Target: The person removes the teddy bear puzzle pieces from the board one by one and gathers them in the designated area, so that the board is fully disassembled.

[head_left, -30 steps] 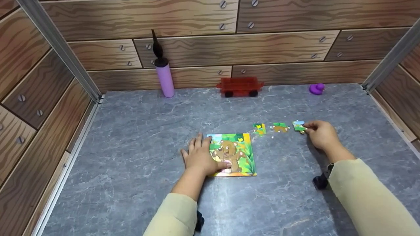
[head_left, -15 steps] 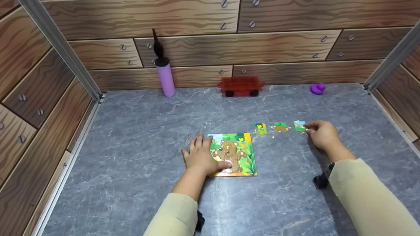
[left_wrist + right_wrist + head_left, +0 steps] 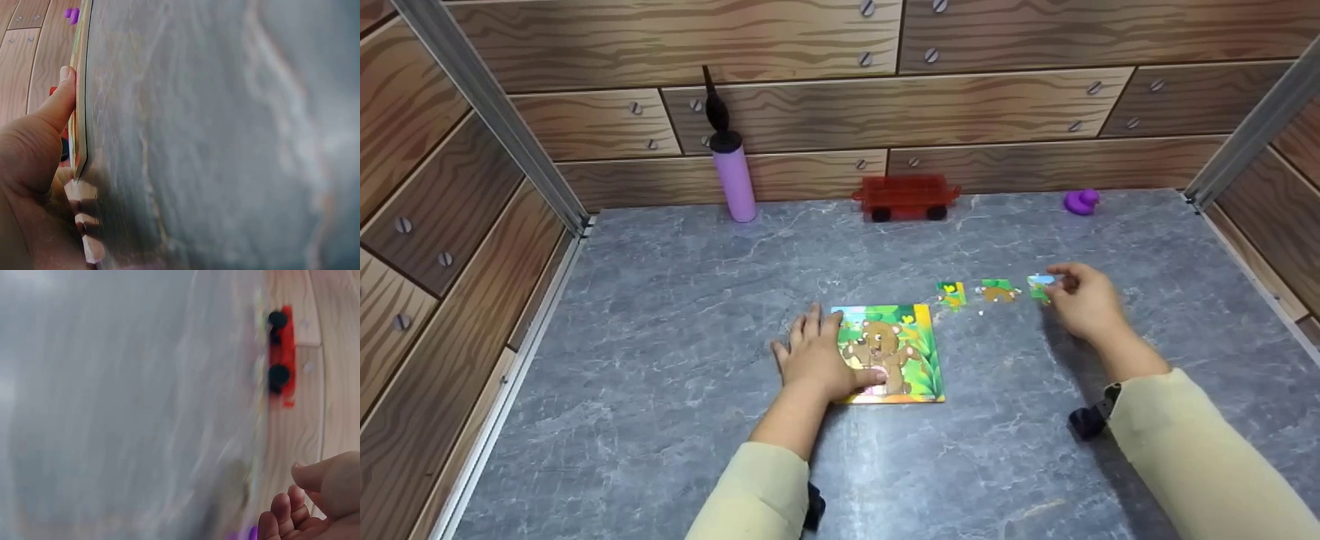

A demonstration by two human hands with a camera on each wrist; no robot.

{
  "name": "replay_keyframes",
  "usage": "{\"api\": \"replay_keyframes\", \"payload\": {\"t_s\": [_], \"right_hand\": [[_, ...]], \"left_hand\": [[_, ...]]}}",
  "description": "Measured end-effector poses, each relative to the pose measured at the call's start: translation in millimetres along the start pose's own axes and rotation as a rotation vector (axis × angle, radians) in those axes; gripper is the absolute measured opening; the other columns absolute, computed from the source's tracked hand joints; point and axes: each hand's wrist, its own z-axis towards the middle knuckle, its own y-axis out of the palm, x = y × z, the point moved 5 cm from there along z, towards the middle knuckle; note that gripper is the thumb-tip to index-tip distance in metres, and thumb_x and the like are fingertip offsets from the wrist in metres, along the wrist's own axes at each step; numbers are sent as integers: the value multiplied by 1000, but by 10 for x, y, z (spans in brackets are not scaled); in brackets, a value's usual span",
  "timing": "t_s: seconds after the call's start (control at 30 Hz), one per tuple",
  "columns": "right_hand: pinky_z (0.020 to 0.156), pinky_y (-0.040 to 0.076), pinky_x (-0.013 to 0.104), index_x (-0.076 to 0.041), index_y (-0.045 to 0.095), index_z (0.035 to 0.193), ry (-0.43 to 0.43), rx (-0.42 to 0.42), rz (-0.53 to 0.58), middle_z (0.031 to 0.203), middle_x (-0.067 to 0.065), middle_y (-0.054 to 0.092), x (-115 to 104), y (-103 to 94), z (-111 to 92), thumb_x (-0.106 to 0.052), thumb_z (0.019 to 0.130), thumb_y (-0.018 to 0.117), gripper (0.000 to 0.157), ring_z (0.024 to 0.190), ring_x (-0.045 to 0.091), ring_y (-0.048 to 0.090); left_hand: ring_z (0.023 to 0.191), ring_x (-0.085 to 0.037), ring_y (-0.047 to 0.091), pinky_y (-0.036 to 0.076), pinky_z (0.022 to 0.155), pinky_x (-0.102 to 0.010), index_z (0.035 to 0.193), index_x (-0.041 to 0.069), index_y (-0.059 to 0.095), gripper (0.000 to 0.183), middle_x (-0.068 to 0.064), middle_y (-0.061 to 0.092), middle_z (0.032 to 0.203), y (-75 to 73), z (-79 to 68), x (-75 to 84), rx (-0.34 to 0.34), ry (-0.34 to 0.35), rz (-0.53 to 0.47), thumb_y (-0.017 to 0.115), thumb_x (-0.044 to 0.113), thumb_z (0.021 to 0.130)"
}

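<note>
A square jigsaw puzzle (image 3: 922,360) with a bear picture lies on the grey table. My left hand (image 3: 817,364) rests over its left side, thumb across the picture and fingers spread at the left edge. In the left wrist view, the thumb (image 3: 59,101) lies over the puzzle's edge. To the upper right, three loose jigsaw pieces sit in a row: a green-yellow piece (image 3: 952,295), a brown-green piece (image 3: 997,291) and a blue-green piece (image 3: 1039,285). My right hand (image 3: 1087,304) is just beside the blue-green one, partly covering it; thumb and fingers are parted with nothing seen between them.
Along the back stand a purple hand pump (image 3: 736,180), a red toy wagon (image 3: 904,198) and a purple rubber duck (image 3: 1081,202). Wood-patterned walls (image 3: 780,120) close in the table at the back and both sides.
My right hand has parted its fingers from the blue-green jigsaw piece and shifted slightly up and left. The piece stays in about the same place. My left hand has not moved.
</note>
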Motion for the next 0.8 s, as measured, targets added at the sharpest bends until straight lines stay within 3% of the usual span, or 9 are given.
{"api": "replay_keyframes", "payload": {"t_s": [0.13,0.23,0.6,0.8], "right_hand": [[66,44,13,15,66,127,-50,3,97,90,12,62,-245,77,-39,1,96,70,34,77,6,53],[66,45,12,15,65,126,-70,-13,162,89,10,61,-421,156,-90,2,96,72,33,75,2,53],[66,49,17,18,60,133,-79,-176,377,89,6,65,-779,551,-381,3,94,74,44,74,6,56],[66,49,19,15,59,135,-118,-282,361,93,9,62,-895,757,-511,2,91,79,50,77,12,55]], "left_hand": [[161,-38,13,9,122,-75,166,24,37,123,-11,16,177,-15,-18,-2,5,3,-2,85,79,67],[161,-38,14,10,122,-75,166,24,38,122,-11,17,176,-24,-24,1,11,6,0,85,79,67],[161,-37,13,8,122,-75,166,25,38,123,-9,16,177,3,-7,7,6,4,-13,85,79,67],[161,-37,13,8,122,-74,166,25,37,122,-9,15,177,-23,-23,6,8,5,-10,85,79,67]]}}
